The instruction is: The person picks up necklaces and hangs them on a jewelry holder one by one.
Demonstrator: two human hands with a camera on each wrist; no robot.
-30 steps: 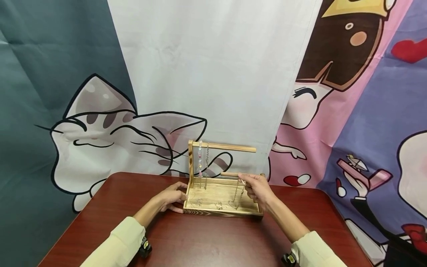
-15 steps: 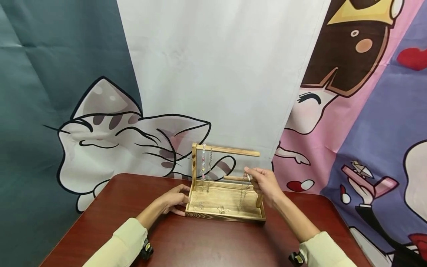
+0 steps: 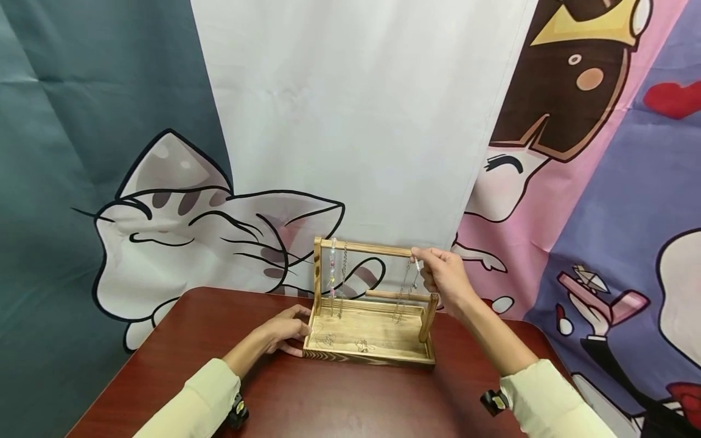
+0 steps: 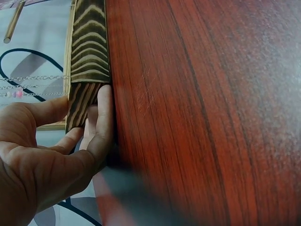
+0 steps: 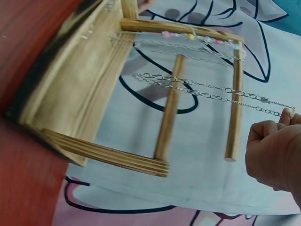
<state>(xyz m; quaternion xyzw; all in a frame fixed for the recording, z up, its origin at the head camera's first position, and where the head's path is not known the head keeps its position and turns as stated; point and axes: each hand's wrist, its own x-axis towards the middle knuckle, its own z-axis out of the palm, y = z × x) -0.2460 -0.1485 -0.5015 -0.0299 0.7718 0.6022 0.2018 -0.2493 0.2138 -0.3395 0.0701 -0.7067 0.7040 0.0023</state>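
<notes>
My left hand point(image 3: 285, 331) grips the left end of a wooden jewelry stand point(image 3: 372, 359), fingers and thumb around the tray's corner point(image 4: 89, 101). My right hand point(image 3: 448, 277) pinches the top of a silver chain necklace point(image 5: 207, 95) beside the free right end of the upper bar point(image 3: 378, 248). The necklace hangs in a long loop in front of the lower bar point(image 3: 394, 295), its bottom over the tray. Toward the upper bar's left end hang a beaded strand point(image 3: 332, 277) with pink and clear beads and another silver chain point(image 3: 344, 271).
Small tangled jewelry lies in the tray at the left point(image 3: 327, 339) and the middle point(image 3: 362, 345). A short post point(image 3: 428, 319) at the right bears the lower bar. The stand sits on a red-brown table point(image 3: 328, 401) before a printed cloth backdrop point(image 3: 350, 121).
My right hand has risen from near the lower bar to the upper bar's end, lifting the necklace off the tray floor. My left hand stays at the tray's left corner.
</notes>
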